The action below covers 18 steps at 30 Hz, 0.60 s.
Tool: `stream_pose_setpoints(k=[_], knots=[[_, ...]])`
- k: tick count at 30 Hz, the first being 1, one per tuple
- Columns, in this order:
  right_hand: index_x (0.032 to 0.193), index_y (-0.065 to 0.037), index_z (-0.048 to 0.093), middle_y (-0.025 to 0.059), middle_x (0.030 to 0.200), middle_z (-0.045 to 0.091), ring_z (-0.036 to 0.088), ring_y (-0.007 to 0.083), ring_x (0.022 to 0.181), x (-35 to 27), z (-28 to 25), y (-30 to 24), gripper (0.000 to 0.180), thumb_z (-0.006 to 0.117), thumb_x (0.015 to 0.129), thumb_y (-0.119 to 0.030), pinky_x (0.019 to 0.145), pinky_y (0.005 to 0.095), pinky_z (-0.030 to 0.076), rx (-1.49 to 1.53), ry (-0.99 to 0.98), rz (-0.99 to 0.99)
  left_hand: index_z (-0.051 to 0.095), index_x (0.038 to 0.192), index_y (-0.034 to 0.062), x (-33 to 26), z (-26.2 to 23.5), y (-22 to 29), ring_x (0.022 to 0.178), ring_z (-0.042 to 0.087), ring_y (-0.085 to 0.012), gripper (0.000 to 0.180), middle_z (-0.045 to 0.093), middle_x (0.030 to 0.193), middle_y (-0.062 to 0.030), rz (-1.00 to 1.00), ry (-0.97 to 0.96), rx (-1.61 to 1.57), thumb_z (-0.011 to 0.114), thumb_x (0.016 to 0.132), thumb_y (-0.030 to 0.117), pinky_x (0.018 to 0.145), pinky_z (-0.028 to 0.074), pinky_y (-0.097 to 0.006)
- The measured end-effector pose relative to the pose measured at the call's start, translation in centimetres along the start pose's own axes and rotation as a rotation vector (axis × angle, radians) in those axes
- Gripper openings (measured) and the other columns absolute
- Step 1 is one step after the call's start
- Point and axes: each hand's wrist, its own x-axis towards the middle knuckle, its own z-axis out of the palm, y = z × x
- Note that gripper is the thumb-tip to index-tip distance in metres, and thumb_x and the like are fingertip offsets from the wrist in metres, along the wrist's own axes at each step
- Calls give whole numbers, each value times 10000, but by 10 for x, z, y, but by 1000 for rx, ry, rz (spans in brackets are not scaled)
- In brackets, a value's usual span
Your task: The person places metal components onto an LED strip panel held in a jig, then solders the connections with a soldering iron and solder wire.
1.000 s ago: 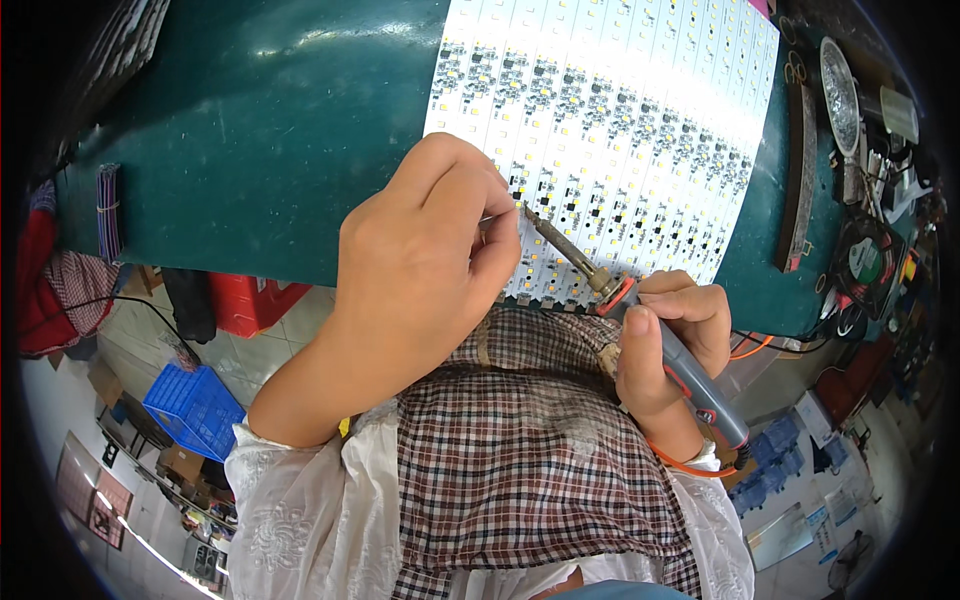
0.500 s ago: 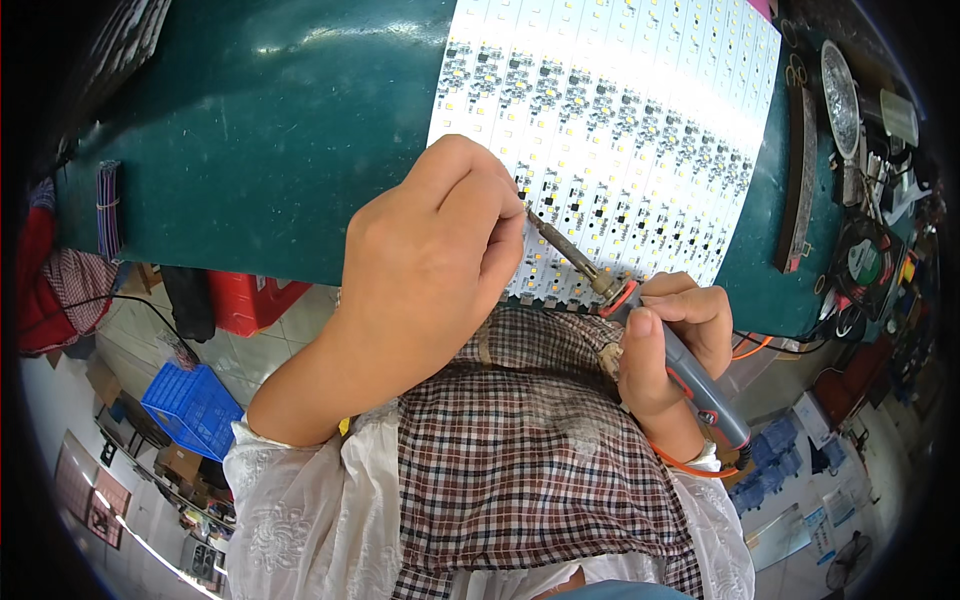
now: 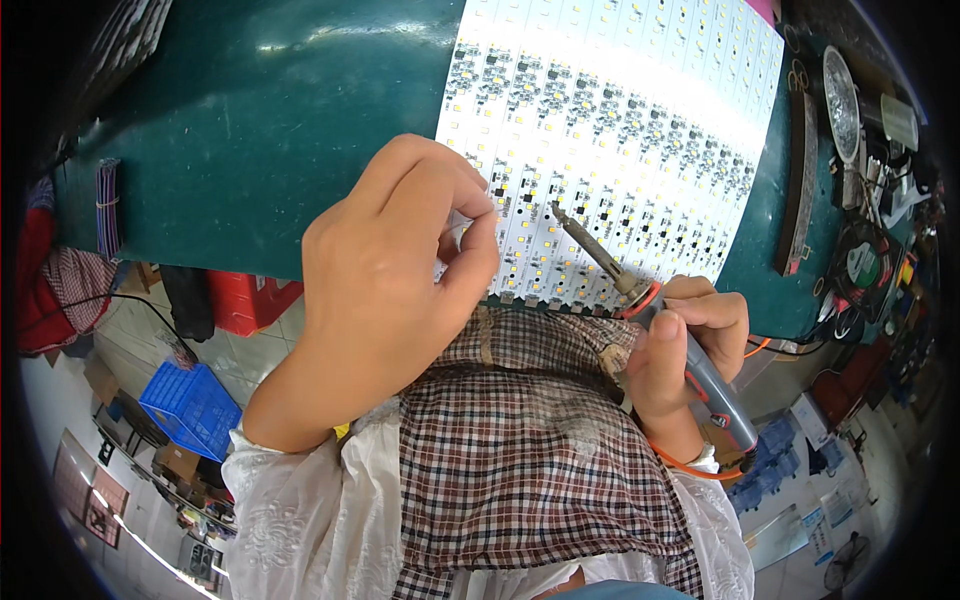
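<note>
My right hand (image 3: 680, 350) is closed round the grey handle of a soldering iron (image 3: 715, 395), whose long metal tip points up and left above a panel of LED circuit boards (image 3: 600, 120). The white panel carries many narrow strips with small yellow LEDs and black chips. At the panel's near left part, my left hand (image 3: 385, 250) is closed in a pinch. A faint thin wire shows in the gap between its thumb and fingers; the fingertips partly hide it. The iron's tip is apart from the left hand.
The panel lies on a dark green tabletop (image 3: 250, 120). A dark metal bar (image 3: 797, 180), a silver oval dish (image 3: 841, 100) and a small fan (image 3: 862, 262) are at the right. A bundle of wires (image 3: 108, 210) lies far left. Below stand a red stool (image 3: 245, 300) and blue crate (image 3: 192, 408).
My left hand has moved left, away from the iron's tip. The soldering iron has shifted slightly right in my right hand, and the panel sits slightly further right.
</note>
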Motion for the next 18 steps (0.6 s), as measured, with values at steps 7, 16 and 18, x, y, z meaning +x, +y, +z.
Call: stream_pose_setpoints(k=[7,16,18], knots=[[997,-6,516,142,850,636,557,94,666,3,11,-3,245,708,854,41,564,228,429,20,-74,52,633,850,8,-3,6,-8,540,533,-49,141,660,969,-76,29,38,23,707,774,-84,470,400,-214],[995,-2,520,148,855,641,568,95,669,6,18,-3,252,724,851,31,553,225,432,-28,-82,40,634,849,20,-2,12,-12,526,531,-63,162,656,946,-74,101,85,52,721,763,-85,461,410,-235],[994,-3,520,149,856,641,568,95,669,5,18,-2,252,725,852,28,552,225,431,-24,-85,41,635,848,21,-3,13,-11,524,529,-66,162,656,941,-72,101,85,53,722,761,-86,460,408,-237]])
